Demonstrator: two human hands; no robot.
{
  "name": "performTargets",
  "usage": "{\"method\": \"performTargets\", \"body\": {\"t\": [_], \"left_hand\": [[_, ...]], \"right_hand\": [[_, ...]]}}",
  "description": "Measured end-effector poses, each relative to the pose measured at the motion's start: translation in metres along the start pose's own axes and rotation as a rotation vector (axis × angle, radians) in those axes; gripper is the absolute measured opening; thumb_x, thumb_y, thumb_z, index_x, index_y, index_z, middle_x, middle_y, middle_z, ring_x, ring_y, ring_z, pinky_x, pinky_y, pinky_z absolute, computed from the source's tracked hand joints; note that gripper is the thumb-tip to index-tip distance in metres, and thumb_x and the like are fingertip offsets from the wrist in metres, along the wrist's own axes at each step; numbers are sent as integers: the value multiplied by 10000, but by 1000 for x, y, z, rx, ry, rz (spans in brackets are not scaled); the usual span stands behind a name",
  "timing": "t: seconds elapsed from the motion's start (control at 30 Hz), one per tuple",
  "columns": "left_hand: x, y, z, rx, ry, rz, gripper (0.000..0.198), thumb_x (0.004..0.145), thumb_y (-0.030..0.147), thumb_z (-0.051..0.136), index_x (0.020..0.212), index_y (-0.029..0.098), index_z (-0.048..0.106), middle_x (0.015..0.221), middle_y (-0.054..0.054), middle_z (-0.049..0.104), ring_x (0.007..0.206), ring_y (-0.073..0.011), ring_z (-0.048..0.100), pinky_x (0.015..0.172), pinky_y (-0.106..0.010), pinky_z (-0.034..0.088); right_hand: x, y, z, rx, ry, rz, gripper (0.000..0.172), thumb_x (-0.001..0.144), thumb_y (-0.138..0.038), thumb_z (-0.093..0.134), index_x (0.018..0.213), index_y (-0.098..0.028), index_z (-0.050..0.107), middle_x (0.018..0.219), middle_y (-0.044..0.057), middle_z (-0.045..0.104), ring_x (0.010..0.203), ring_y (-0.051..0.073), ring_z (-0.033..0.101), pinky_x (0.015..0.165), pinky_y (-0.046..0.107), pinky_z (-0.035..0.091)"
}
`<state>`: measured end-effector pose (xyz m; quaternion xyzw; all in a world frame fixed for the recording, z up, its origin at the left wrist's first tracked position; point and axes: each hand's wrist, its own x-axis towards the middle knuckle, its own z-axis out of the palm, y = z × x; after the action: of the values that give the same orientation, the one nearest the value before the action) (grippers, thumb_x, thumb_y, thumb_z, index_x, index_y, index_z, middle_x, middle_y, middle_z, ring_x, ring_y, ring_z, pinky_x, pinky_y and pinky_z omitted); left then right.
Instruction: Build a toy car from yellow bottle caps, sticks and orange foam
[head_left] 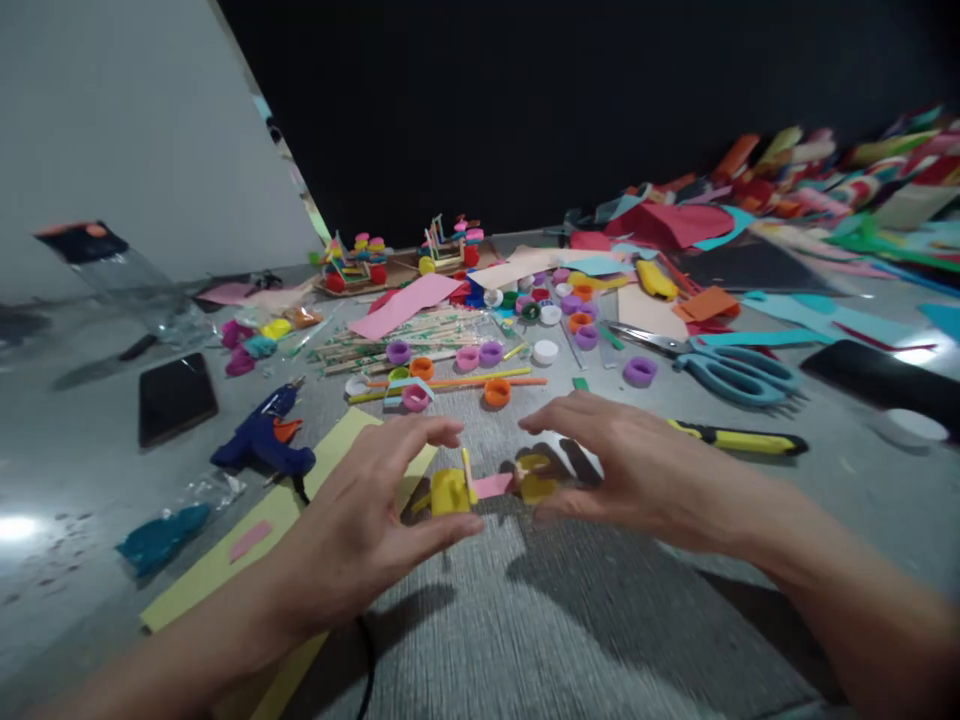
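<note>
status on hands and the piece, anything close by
Left hand, right hand: both open. Yellow-and-pink piece between them. Glue gun nearby left, cutter nearby right.

Table [480, 620]: grey, finely streaked top.
Backdrop [480, 110]: black, beyond the table; wall or board unclear.
Left wall [127, 120]: pale grey.
Strip [283, 150]: narrow, slanting between the two, blurred.
Glare [16, 528]: white, table's far left.

Glue gun [264, 432], scissors [699, 362] and paper [409, 306] mark a craft workspace.
</note>
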<state>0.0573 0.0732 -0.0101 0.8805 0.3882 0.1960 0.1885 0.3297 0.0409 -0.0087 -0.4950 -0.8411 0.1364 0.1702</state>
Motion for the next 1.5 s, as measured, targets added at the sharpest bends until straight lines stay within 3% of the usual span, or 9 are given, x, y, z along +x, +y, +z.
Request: {"method": "performTargets", "body": {"t": [0.17, 0.3, 0.47, 0.6, 0.73, 1.03, 1.13, 1.3, 1.5], "left_hand": [[2, 17, 3, 119, 57, 88, 446, 884, 439, 702, 1252, 271, 515, 1254, -65, 657, 1165, -319, 604, 968, -540, 472], [1, 21, 0, 151, 34, 82, 503, 859, 408, 732, 1277, 247, 504, 1278, -91, 648, 1204, -333, 590, 1001, -566, 460], [-10, 11, -5, 131, -7, -72, 590, 846, 452, 749, 1339, 274, 477, 1379, -103, 590, 1289, -345, 536, 1063, -585, 429], [-22, 6, 0, 75, 36, -108, 444, 885, 460, 709, 1260, 288, 543, 1329, -80, 615, 1261, -322, 554, 1062, -558, 438], [-25, 5, 7, 52, 72, -88, 339, 924, 399, 673, 1231, 288, 585, 1295, -68, 623, 1265, -295, 549, 1079, -522, 440], [-23, 1, 13, 66, 45, -80, 356, 880, 276, 733, 1215, 267, 613, 1263, -78, 662, 1184, -278, 624, 1019, -483, 508], [-21, 1, 12, 77, 38, -74, 296, 891, 265, 715, 1175, 258, 633, 1210, -63, 701, 1140, -263, 649, 997, -477, 519], [-8, -8, 12, 117, 63, -61, 303, 885, 232, 685, 1187, 241, 665, 1237, -84, 724, 1172, -288, 650, 1028, -531, 491], [-10, -18, 6, 177, 98, -51, 544, 817, 380, 778, 1320, 245, 619, 1372, -116, 660, 1272, -333, 599, 1079, -568, 460]], "right_hand": [[3, -3, 10, -47, -27, -3, 448, 824, -340, 831, 1197, -176, 647, 1109, 97, 688, 1018, 299, 658, 868, 449, 539], [4, -3, 15, -61, 14, -32, 422, 816, -332, 841, 1151, -161, 652, 1076, 103, 694, 990, 303, 660, 843, 444, 535], [4, -12, 14, -17, 132, -152, 353, 949, -374, 693, 1216, -150, 638, 1175, 126, 662, 1120, 301, 600, 946, 463, 509], [3, -21, 22, -26, 269, -339, 250, 1042, -252, 500, 1150, -137, 694, 1290, 157, 615, 1247, 307, 514, 1049, 505, 448], [3, -25, 32, -101, 291, -400, 242, 1016, -178, 505, 1164, -149, 695, 1357, 147, 588, 1341, 332, 423, 1116, 563, 374], [3, -26, 33, -87, 269, -390, 262, 999, -174, 508, 1187, -166, 691, 1352, 137, 599, 1352, 338, 426, 1132, 603, 334], [4, -20, 23, -27, 339, -364, 225, 995, -186, 519, 1113, -158, 709, 1284, 130, 643, 1288, 310, 491, 1112, 542, 371], [4, -1, 6, 91, 512, -193, 209, 1006, -193, 498, 1034, -179, 704, 1111, 94, 719, 1062, 250, 622, 961, 436, 494], [7, 17, 6, 67, 508, -38, 194, 977, -188, 523, 1007, -162, 713, 1077, 127, 730, 1056, 295, 653, 918, 467, 500]]}}
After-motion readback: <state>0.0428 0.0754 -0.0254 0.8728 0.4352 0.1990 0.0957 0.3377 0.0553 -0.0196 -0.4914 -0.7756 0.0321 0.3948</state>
